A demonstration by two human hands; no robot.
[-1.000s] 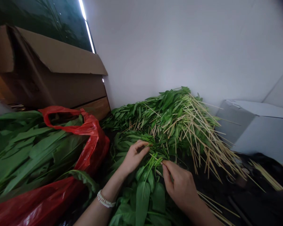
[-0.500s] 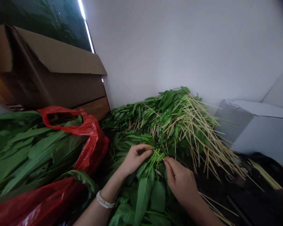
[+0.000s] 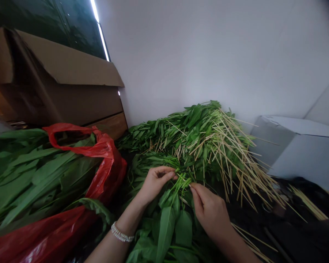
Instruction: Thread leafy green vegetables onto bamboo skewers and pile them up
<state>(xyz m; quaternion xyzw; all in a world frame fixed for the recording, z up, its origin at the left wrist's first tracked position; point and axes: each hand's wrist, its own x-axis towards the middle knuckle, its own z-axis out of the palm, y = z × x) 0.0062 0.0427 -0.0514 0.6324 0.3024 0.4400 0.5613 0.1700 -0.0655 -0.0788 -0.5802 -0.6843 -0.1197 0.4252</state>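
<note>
My left hand (image 3: 157, 182), with a white beaded bracelet on its wrist, pinches a green leaf stem (image 3: 177, 170) between thumb and fingers. To its right, my right hand (image 3: 208, 201) is closed with its fingertips on the end of a thin pale skewer, most of which is hidden. Between the hands a small bunch of green stems (image 3: 178, 184) lies side by side across the skewer. Their long leaves (image 3: 166, 228) hang down toward me over more loose greens.
Behind the hands lies a heap of leafy greens (image 3: 192, 120) with many bamboo skewers (image 3: 230, 146) sticking out rightward. On the left stand a red plastic bag (image 3: 109, 160) of leaves and an open cardboard box (image 3: 79, 98). A white box (image 3: 309, 153) is at the right, against the wall.
My left thumb and fingers have shifted slightly at the stem, with the thumb a little higher. My right hand and the bunch have stayed nearly still.
</note>
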